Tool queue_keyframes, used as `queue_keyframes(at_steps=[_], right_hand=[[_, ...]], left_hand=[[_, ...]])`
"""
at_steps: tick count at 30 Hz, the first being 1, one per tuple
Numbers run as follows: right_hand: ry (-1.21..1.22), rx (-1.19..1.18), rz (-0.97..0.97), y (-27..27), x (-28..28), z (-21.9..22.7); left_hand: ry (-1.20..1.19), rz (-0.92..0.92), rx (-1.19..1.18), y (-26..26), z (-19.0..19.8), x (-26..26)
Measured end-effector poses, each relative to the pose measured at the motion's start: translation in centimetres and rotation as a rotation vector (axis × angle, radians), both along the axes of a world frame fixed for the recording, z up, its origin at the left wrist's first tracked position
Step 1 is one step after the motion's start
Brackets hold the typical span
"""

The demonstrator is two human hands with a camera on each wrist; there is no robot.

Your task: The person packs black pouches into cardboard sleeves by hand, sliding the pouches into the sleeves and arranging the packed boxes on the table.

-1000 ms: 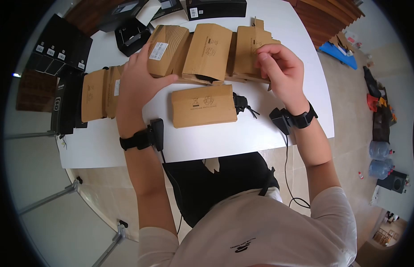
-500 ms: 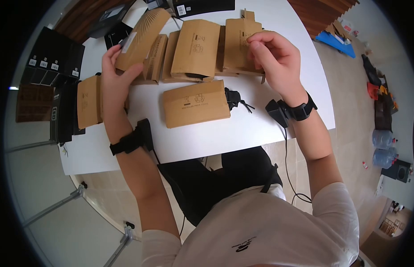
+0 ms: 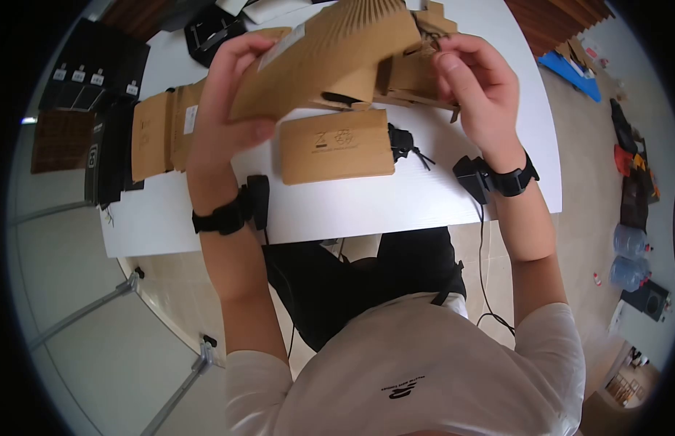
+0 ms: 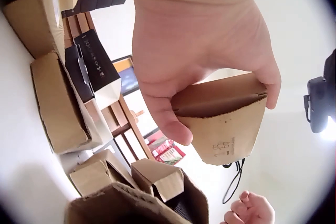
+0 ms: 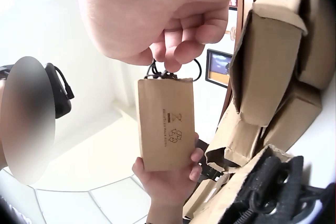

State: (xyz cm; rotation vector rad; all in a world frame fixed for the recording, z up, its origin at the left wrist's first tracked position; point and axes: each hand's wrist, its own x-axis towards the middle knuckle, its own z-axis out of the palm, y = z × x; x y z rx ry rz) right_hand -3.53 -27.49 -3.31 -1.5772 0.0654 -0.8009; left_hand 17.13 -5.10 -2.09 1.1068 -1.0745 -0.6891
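The left hand point(image 3: 225, 109) point(image 4: 194, 40) grips a brown cardboard box point(image 3: 323, 65) point(image 5: 165, 124) by its sides, thumb on one and fingers on the other, raised above the table. A gap shows at its near end in the left wrist view. Thin black cord point(image 4: 240, 174) loops out of the far end, beside the right hand point(image 3: 482, 94) point(image 5: 168, 19). That hand's fingers are curled, thumb close to the index finger, and no held thing shows between them. Below the raised box lies a flat cardboard box point(image 3: 337, 147) with a black strap point(image 3: 401, 143) at its right end.
More cardboard boxes point(image 3: 152, 138) point(image 5: 270, 66) stand at the left and behind the hands. Black boxes point(image 3: 108, 163) line the white table's point(image 3: 366, 211) left end, with an open black box point(image 3: 214, 33) at the back. A cable point(image 3: 482, 254) hangs from the right wrist camera.
The left hand has lifted a cardboard box from the back row and carried it rightward, near the right hand. The right hand keeps its curled pose.
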Motion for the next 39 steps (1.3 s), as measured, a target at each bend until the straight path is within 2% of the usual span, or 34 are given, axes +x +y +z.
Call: queue_keyframes(at_steps=[1,3,6,10,15,16,20,27,29,30,33,37,39], right_hand=[[-0.050,0.030,0.031,0.0,0.1,0.0],[0.002,0.022,0.038,-0.2,-0.2,0.2],[0.097,0.054,0.141,-0.6,-0.6,0.2],[0.103,0.098,0.128,-0.2,-0.6,1.0],[0.051,0.081,0.246,-0.4,-0.4,0.8],[0.105,0.118,0.254,0.0,-0.7,1.1],[0.132,0.145,0.336,0.8,-0.9,1.5],[0.129,0.169,0.334,0.5,-1.3,1.2],[0.076,0.528,0.455,0.5,-2.6,0.5],[0.104,0.312,0.409,0.5,-2.2,0.2],[0.240,0.335,0.463,-0.4,-1.3,1.5],[0.143,0.330,0.522,0.4,0.7,0.9],[0.195,0.355,0.495,1.7,1.1,1.7]], left_hand=[[0.000,-0.017,-0.004,-0.1,0.0,-0.2],[-0.027,-0.074,0.006,-0.1,-0.1,-0.3],[-0.028,-0.037,0.012,-0.2,0.2,-0.9],[-0.059,0.012,0.011,-0.2,1.0,-1.4],[-0.169,-0.009,0.007,0.0,0.3,-0.2],[-0.186,-0.011,0.003,0.0,0.3,-0.1],[-0.154,-0.067,-0.021,0.2,0.0,0.2],[-0.101,-0.085,0.004,0.0,0.1,-0.2],[-0.065,-0.102,0.003,-0.1,-0.1,-0.6],[-0.066,-0.099,-0.014,-0.2,-0.1,-0.6],[-0.079,-0.108,-0.044,-0.2,-0.4,-0.1],[-0.150,-0.133,-0.021,-0.2,0.0,0.5],[-0.275,-0.105,0.022,-0.1,0.2,0.2]])
